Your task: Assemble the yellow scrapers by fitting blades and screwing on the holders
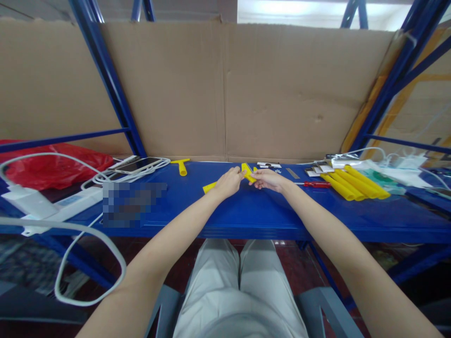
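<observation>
1. A red plastic bag is lying at the far left of the blue shelf, with a white power strip and its thick white cables sitting in front of it.
2. A phone is resting face up on coiled white cable near the cardboard backing.
3. A yellow T-shaped piece is lying alone on the shelf, just right of the phone.
4. The left hand is closing around a yellow handle, whose end is sticking out to the left of the fist, just above the shelf top.
5. The right hand is pinching the other end of the same yellow part, a small head piece, between thumb and fingers; the two hands are meeting at the middle of the shelf.
6. A red-handled screwdriver is lying just right of the right wrist.
7. A row of yellow handles is lying side by side further right, touching one another.
8. Small flat packets and a white device with cables are sitting behind them.
</observation>
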Tool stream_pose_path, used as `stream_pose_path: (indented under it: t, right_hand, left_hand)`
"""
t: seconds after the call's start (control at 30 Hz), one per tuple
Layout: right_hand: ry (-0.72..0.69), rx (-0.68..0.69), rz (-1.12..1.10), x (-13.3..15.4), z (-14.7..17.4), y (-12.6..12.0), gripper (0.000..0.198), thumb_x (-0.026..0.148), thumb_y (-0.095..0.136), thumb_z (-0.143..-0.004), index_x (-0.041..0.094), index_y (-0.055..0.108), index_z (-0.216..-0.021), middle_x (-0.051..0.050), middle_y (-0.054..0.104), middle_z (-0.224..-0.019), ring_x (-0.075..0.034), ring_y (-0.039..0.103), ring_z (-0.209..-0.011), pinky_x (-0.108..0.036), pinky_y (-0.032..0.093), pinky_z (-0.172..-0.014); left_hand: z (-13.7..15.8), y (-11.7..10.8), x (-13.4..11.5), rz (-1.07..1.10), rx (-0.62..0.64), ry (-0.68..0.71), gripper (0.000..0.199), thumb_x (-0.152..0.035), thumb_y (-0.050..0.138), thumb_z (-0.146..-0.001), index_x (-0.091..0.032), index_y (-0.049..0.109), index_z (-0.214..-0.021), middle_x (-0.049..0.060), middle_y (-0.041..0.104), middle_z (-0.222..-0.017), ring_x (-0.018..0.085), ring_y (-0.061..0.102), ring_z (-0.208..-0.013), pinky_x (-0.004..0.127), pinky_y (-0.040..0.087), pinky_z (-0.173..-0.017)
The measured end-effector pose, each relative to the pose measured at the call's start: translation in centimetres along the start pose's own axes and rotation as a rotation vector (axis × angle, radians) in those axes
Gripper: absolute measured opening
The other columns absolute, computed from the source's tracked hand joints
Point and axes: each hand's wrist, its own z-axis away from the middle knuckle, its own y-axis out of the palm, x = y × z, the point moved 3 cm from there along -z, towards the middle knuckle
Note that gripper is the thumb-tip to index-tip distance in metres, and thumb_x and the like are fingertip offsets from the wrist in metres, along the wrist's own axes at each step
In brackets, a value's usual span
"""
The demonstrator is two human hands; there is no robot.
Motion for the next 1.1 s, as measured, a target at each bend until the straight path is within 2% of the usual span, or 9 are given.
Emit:
stream_pose_path:
  t: [0.07, 0.13, 0.23, 0.5, 0.8, 0.93, 1.1]
  right_hand:
    - [0.013, -0.028, -0.019, 0.06, 0.03, 0.05, 0.015, 0.026, 0.049, -0.093, 0.016, 0.054, -0.103, -0.003, 0.067, -0.068, -0.008, 0.055, -0.047, -0.017, 0.041, -0.045]
    - [0.022, -0.063, -0.038, 0.12, 0.07, 0.03, 0.029, 0.03, 0.043, -0.095, 0.019, 0.044, -0.122, -0.003, 0.068, -0.07, -0.01, 0.057, -0.047, -0.018, 0.042, -0.045]
    - [0.041, -0.099, -0.052, 0.09, 0.09, -0.08, 0.041, 0.024, 0.041, -0.096, 0.021, 0.032, -0.135, -0.004, 0.07, -0.076, -0.01, 0.059, -0.048, -0.019, 0.043, -0.047]
    - [0.036, -0.082, -0.041, -0.16, 0.09, -0.3, 0.059, 0.01, 0.049, -0.088, 0.019, 0.027, -0.142, -0.007, 0.07, -0.082, -0.01, 0.06, -0.052, -0.02, 0.045, -0.049]
    - [0.027, -0.088, -0.026, -0.34, 0.01, -0.24, 0.072, 0.005, 0.052, -0.084, 0.024, 0.021, -0.146, -0.004, 0.068, -0.084, -0.009, 0.059, -0.051, -0.019, 0.044, -0.048]
    - [0.006, -0.086, -0.016, -0.44, -0.02, -0.19, 0.076, 0.004, 0.053, -0.082, 0.027, 0.02, -0.147, -0.002, 0.067, -0.084, -0.007, 0.056, -0.05, -0.019, 0.045, -0.049]
    - [-0.009, -0.062, 0.001, -0.49, -0.08, -0.19, 0.083, 0.005, 0.054, -0.081, 0.027, 0.013, -0.15, -0.006, 0.069, -0.094, -0.007, 0.053, -0.051, -0.02, 0.046, -0.052]
  left_hand:
    - [0.02, -0.05, -0.09, 0.003, 0.007, 0.002, 0.035, -0.018, 0.034, -0.095, -0.013, 0.06, -0.118, 0.013, 0.056, -0.104, 0.021, 0.054, -0.099, 0.033, 0.045, -0.087]
    - [0.03, -0.02, -0.15, -0.001, 0.014, 0.008, 0.034, -0.018, 0.035, -0.094, -0.013, 0.062, -0.114, 0.013, 0.056, -0.104, 0.022, 0.053, -0.1, 0.034, 0.045, -0.087]
    - [0.04, 0.07, -0.19, -0.013, 0.017, 0.026, 0.033, -0.018, 0.036, -0.094, -0.014, 0.062, -0.114, 0.013, 0.057, -0.104, 0.022, 0.053, -0.1, 0.033, 0.045, -0.087]
    - [0.17, -0.05, -0.51, 0.006, 0.041, 0.041, 0.038, -0.018, 0.036, -0.095, -0.013, 0.056, -0.127, 0.013, 0.056, -0.107, 0.022, 0.055, -0.103, 0.031, 0.046, -0.087]
    - [0.36, -0.17, -0.49, -0.004, 0.039, 0.036, 0.039, -0.02, 0.038, -0.094, -0.016, 0.054, -0.129, 0.012, 0.057, -0.111, 0.022, 0.056, -0.105, 0.031, 0.047, -0.087]
    - [0.45, -0.24, -0.45, -0.016, 0.034, 0.026, 0.045, -0.021, 0.04, -0.093, -0.019, 0.046, -0.138, 0.012, 0.059, -0.11, 0.023, 0.057, -0.102, 0.032, 0.046, -0.086]
    - [0.43, -0.03, -0.51, -0.063, 0.074, 0.035, 0.047, -0.022, 0.036, -0.095, -0.023, 0.043, -0.141, 0.011, 0.061, -0.107, 0.023, 0.056, -0.102, 0.033, 0.046, -0.084]
